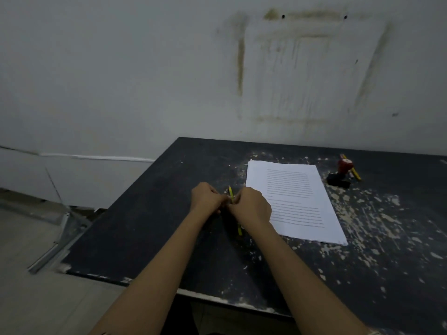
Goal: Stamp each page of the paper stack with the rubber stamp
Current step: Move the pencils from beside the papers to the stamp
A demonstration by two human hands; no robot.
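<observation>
The dark, paint-flecked table [150, 226] stands against a stained wall. On it the paper stack [294, 201] lies just beside the hands, at their 3 o'clock, its near left edge touching or slipping under the right hand [251, 206]. Its long axis runs from 11 to 5 o'clock, printed side up.

Both hands sit together in the middle of the table. The left hand [205, 197] and the right have their fingers curled narrow, pinching a yellow pencil [231, 194] that runs roughly 12 to 6.

The rubber stamp [344, 166] is well apart from the hands, at their 2 o'clock beyond the stack. Its red handle leans toward 1 o'clock and its black base toward 7. A second pencil [355, 174] lies just behind it.
</observation>
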